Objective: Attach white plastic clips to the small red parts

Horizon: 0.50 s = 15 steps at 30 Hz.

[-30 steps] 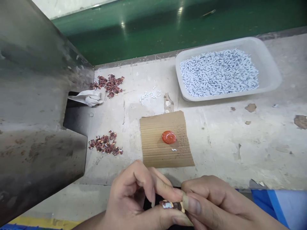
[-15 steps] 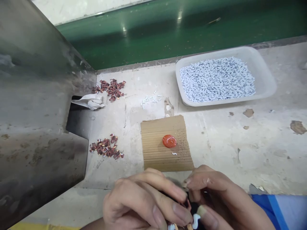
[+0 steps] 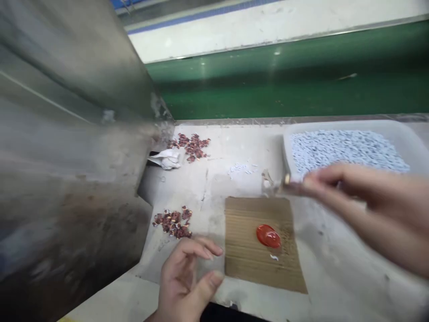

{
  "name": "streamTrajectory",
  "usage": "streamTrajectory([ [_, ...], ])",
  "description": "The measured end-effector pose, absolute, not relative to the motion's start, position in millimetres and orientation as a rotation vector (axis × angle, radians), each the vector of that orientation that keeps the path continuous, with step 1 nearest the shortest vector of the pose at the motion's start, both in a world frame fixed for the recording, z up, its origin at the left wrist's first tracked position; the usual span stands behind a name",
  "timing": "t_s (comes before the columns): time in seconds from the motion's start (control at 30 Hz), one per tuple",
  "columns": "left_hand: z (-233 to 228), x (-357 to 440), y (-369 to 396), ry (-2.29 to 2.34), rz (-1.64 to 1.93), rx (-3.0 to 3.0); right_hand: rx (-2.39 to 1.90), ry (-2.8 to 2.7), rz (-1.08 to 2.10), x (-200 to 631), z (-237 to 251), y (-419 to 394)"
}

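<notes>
My left hand (image 3: 189, 279) is raised at the lower middle, just left of the cardboard. Its thumb and fingers are apart with nothing between them. My right hand (image 3: 351, 197) reaches in from the right, in front of the plastic tub, smeared by motion. Between its thumb and fingertip it pinches a small dark reddish-brown piece (image 3: 290, 185) with a yellowish spot, too blurred to tell its kind. Below lies a square of cardboard (image 3: 248, 250) bearing a glossy orange-red blob (image 3: 268, 235) and one small white wavy piece (image 3: 274, 257).
A translucent tub (image 3: 287, 143) full of pale wavy pieces (image 3: 345, 145) stands back right. Several similar white pieces (image 3: 241, 168) lie loose left of it. Two piles of reddish-brown pieces, one rear (image 3: 192, 146) and one nearer (image 3: 174, 222), lie beside a metal housing (image 3: 83, 179) and crumpled white cloth (image 3: 167, 158).
My hands have parted. The right has swung up and right with the reddish-brown piece; the left has let go and spread its fingers. The view has tilted up and shifted left.
</notes>
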<state>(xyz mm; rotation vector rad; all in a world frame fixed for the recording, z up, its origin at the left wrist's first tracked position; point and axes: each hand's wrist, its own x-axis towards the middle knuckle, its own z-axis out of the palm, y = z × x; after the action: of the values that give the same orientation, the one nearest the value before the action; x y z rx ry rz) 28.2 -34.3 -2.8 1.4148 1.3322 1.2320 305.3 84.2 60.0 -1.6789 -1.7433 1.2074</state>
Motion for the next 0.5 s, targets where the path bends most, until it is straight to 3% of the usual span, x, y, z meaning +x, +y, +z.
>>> streamTrajectory([
  [0.03, -4.4, 12.5, -35.2, 1.451, 1.161, 1.593, -1.947, -1.965, 0.819, 311.0, 63.5, 125.1],
  [0.07, -5.8, -3.1, -36.7, 1.555, 1.099, 1.733, -2.037, -2.004, 0.682, 314.8, 65.6, 166.9],
  [0.2, -9.1, -45.7, -44.2, 1.795, 1.032, 1.964, -2.209, -2.012, 0.466, 321.1, 55.4, 302.8],
  [0.3, -11.1, -49.4, -45.6, 1.908, 0.94, 2.041, -2.317, -2.064, 0.549, 329.9, 34.5, 348.4],
  [0.5, -5.0, -43.6, -35.1, 1.911, 0.607, 2.158, -2.333, -2.157, 0.631, 352.9, 8.1, 362.9],
])
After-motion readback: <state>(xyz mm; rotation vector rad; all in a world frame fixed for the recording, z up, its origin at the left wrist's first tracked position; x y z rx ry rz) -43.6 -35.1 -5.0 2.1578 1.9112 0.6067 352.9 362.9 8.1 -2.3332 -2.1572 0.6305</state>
